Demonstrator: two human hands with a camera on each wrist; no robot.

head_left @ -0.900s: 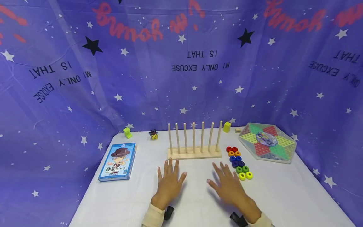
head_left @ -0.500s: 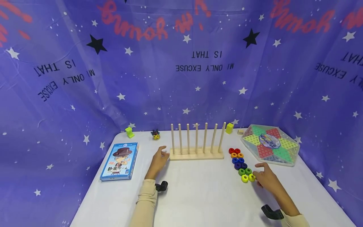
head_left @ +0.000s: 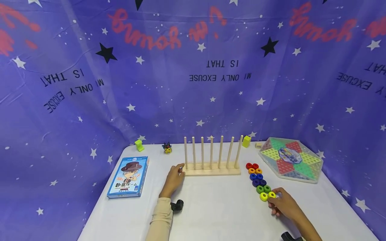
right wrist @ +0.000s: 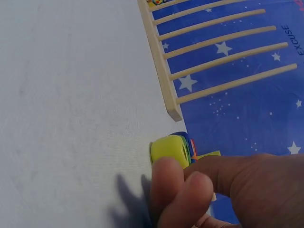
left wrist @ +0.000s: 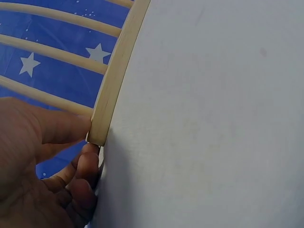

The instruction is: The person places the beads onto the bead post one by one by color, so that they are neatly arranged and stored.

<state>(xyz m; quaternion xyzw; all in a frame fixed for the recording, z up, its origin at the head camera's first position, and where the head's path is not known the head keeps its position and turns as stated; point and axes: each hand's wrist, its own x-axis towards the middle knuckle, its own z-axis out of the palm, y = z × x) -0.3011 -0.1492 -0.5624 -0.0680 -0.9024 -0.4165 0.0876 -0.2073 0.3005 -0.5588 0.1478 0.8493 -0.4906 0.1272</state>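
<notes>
My left hand (head_left: 174, 180) holds the left end of a wooden peg rack (head_left: 212, 172), whose row of upright pegs stands on a flat base. In the left wrist view, thumb and fingers (left wrist: 87, 164) lie about the end of the base (left wrist: 111, 88). On the right, my right hand (head_left: 283, 203) pinches the right-hand yellow ring (head_left: 271, 194) at the near end of a double row of rings. Beside it lies the other yellow ring (head_left: 263, 196). In the right wrist view, fingertips (right wrist: 167, 178) partly cover a yellow ring (right wrist: 168, 148).
Green (head_left: 260, 189), blue (head_left: 253, 177), orange (head_left: 251, 171) and red rings (head_left: 248, 166) run away behind the yellow pair. A boxed star-pattern board game (head_left: 291, 160) lies back right, a blue card-game box (head_left: 128, 177) left. Small green blocks (head_left: 246, 141) and a toy figure (head_left: 167, 147) line the back.
Both hands were spread flat above the table. The left has moved to the rack's left end and taken hold; the right has moved right to the yellow ring and closed on it.
</notes>
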